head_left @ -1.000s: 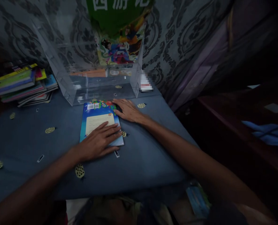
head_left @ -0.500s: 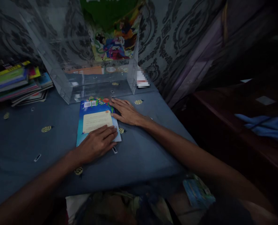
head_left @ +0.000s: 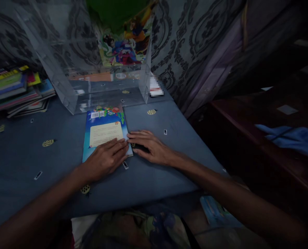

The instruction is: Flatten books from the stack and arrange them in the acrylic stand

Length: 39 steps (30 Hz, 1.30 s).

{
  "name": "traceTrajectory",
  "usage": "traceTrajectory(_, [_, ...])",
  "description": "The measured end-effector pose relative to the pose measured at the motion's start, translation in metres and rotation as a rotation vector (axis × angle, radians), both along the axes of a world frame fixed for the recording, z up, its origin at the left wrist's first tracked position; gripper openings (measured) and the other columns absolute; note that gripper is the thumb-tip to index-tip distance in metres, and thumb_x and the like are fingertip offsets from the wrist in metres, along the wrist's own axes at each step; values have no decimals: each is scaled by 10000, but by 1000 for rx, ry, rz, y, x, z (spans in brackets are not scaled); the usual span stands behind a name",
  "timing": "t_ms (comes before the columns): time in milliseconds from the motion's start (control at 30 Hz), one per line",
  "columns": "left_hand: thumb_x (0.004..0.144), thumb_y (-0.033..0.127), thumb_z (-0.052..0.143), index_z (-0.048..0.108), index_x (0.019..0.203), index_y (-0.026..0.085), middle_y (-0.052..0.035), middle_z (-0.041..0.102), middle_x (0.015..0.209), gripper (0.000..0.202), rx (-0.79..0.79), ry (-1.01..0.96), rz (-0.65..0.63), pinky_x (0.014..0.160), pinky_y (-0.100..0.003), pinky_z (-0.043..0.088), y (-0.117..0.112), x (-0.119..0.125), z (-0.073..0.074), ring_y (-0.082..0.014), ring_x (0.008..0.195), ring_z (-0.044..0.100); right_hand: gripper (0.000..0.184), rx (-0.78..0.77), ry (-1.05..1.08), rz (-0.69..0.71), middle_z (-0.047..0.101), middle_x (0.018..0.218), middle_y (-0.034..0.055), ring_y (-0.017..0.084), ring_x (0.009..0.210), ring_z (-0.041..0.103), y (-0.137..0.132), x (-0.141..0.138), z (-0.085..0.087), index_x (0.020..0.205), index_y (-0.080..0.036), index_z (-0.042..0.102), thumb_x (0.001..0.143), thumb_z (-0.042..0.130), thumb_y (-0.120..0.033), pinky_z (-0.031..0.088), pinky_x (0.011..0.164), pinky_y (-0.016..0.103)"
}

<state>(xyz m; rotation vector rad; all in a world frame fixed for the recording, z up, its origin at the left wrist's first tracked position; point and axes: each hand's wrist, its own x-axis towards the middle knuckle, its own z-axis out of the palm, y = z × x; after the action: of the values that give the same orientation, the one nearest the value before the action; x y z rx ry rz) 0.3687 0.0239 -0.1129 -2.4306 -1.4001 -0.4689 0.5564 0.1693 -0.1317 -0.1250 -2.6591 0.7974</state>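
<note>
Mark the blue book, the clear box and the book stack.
blue book (head_left: 106,131): head view, cream panel on its cover.
clear box (head_left: 57,76): head view, left wall.
book stack (head_left: 16,92): head view, front page edges.

A thin blue children's book (head_left: 106,129) lies flat, back cover up, at centre frame on the worktop (head_left: 156,176), its cream text panel and barcode showing, cartoon art along its far edge, which nearly touches a clear box.

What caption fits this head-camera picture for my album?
The left hand lies flat on a blue picture book, the right hand at its edge, before a clear box.
</note>
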Motion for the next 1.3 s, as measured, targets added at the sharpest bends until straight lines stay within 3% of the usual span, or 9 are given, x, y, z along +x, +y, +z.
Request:
traceTrajectory(233, [1014,185,426,641,1162,98,-110,724,1133,274,15,-3,0,973,-405,571,0,0,-1,-222,1116,672,309,-107,81,51,727,1180,54,216,1246,580,-10,12,8,1218,-258,668,954,520,-196,430,1068,492])
traceTrajectory(400, [1010,166,422,647,1129,60,-135,728,1112,276,30,6,-30,934,-390,592,1,0,2,-237,1071,692,286,-114,131,88,736,1148,64,214,1190,611,-10,13,9,1177,-236,688,955,512,-203,463,1026,477])
traceTrajectory(800, [1025,224,420,596,1226,98,-133,701,1195,295,-33,-17,20,1004,-422,545,-3,1,-5,-230,1160,650,258,154,69,136,692,1246,83,237,1182,586,-12,17,12,1146,-238,704,957,528,-256,423,1036,490])
traceTrajectory(967, [1041,267,374,348,1486,124,-153,508,1455,468,-200,28,69,1139,-448,407,-20,0,-1,-235,1379,450,265,174,79,123,693,1246,95,235,1193,586,-12,19,11,1167,-230,691,940,554,-238,420,1055,494])
traceTrajectory(1100, [1008,410,452,102,1574,204,-88,321,1577,697,-374,45,136,1175,-438,344,-47,-11,11,-241,1455,309,265,168,94,107,694,1243,95,235,1201,593,-12,20,11,1165,-232,693,930,571,-234,438,1057,484])
traceTrajectory(1300, [978,485,490,-43,1571,255,-88,277,1586,830,-383,1,248,1123,-409,403,-78,-37,18,-260,1445,329,257,177,99,90,706,1223,81,235,1166,623,-14,20,11,1134,-255,706,920,569,-215,475,1028,482])
